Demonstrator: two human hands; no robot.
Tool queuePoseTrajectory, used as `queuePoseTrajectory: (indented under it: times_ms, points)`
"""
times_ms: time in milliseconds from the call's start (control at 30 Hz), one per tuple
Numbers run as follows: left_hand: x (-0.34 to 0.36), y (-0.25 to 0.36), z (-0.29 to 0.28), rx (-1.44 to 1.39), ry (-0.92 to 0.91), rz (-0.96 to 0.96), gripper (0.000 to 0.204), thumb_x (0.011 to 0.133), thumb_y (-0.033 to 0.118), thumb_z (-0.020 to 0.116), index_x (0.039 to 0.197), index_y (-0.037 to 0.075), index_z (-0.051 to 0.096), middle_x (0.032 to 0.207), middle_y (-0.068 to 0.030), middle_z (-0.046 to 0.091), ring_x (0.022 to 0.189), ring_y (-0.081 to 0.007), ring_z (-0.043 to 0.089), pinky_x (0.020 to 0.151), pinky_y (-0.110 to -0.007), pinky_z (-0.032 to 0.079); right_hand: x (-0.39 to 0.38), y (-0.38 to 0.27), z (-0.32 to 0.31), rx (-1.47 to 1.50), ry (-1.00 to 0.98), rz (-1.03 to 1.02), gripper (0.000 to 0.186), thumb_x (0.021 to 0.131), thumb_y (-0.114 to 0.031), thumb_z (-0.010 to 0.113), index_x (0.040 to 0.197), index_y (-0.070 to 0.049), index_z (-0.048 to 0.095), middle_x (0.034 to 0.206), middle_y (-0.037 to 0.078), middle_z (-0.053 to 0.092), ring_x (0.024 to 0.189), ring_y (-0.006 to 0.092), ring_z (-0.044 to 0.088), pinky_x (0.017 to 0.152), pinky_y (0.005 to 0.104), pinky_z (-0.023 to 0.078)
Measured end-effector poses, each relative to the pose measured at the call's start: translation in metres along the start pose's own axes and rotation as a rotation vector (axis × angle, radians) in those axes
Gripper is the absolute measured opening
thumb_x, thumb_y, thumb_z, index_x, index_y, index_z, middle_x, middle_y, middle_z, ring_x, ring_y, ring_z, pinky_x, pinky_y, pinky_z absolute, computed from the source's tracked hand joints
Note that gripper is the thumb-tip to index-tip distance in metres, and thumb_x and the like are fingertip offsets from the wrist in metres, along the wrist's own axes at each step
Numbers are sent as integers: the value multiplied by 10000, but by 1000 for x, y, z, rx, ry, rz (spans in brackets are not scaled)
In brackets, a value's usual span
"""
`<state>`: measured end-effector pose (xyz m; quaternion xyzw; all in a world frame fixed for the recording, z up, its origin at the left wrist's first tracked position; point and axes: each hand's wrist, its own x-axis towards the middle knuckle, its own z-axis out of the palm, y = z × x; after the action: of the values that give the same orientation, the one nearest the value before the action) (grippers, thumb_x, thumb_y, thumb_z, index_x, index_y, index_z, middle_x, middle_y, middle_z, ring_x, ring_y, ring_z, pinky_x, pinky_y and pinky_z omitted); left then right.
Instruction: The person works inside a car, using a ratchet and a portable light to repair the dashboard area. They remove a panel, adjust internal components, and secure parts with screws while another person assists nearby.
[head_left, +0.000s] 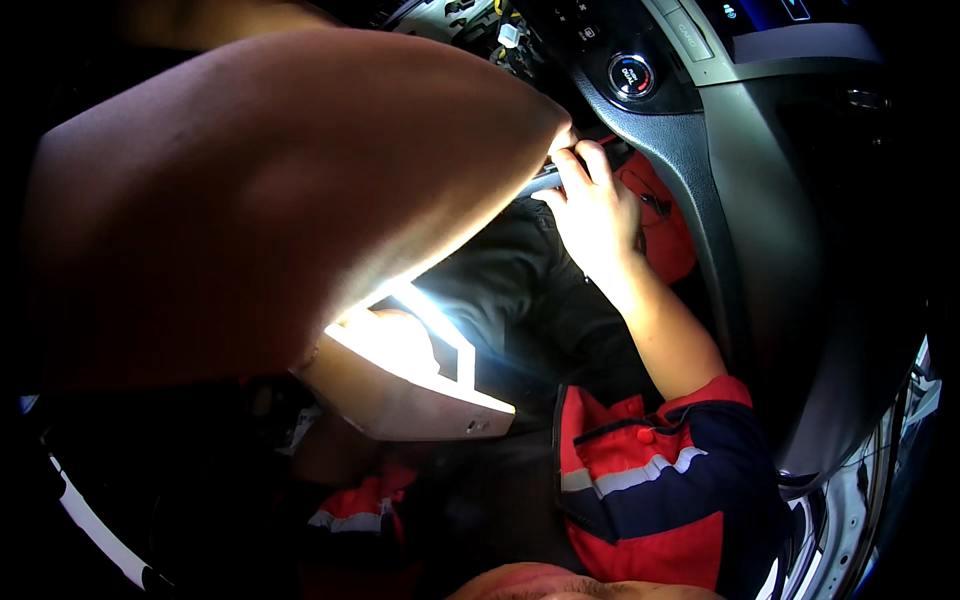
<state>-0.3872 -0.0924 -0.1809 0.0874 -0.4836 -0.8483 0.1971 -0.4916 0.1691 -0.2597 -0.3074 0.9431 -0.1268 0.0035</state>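
My right hand (pixel 595 205) reaches up under the dashboard with bent fingers at a narrow grey piece (pixel 542 182), beside the tip of a large bare limb (pixel 300 170). That limb fills the upper left, close to the camera; I cannot tell whose it is. Below it glows a bright work light (pixel 440 395) with a pale frame, partly covered. Glare and shadow hide my left hand; only its red and navy sleeve (pixel 350 510) shows low in the view.
The centre console trim (pixel 680 190) curves down the right, with a round dial (pixel 630 75) and dark screen (pixel 770 15) above. Loose wiring connectors (pixel 508 35) show in an opening at top. A red item (pixel 668 245) lies beside the console. Door-frame metal (pixel 855 520) shows lower right.
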Motion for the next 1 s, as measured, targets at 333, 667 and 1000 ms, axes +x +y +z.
queuePoseTrajectory:
  times_ms: [333,667,1000]
  points:
    - [-104,-37,-2,-213,-150,-128,698,797,338,768,1316,-37,491,1245,-167,591,1118,-227,590,955,-368,469,1,-1,-1,3,-7,-23,481,744,-300,793,1153,-135,602,1189,69,538,722,259,662,602,389,550]
    - [-130,-14,-33,-124,-366,-445,719,785,309,793,1333,-36,480,1262,-169,584,1134,-224,582,969,-367,460,10,-6,-17,-105,-196,-17,508,768,-342,768,1166,-76,600,1197,115,549,788,284,684,633,384,558]
    - [-110,69,6,1265,-978,-1030,584,772,538,747,1043,36,618,881,-187,678,825,-338,676,712,-435,515,125,-47,-18,-222,-788,-133,289,873,-92,537,1123,-58,679,1155,169,661,1056,357,629,894,431,510]
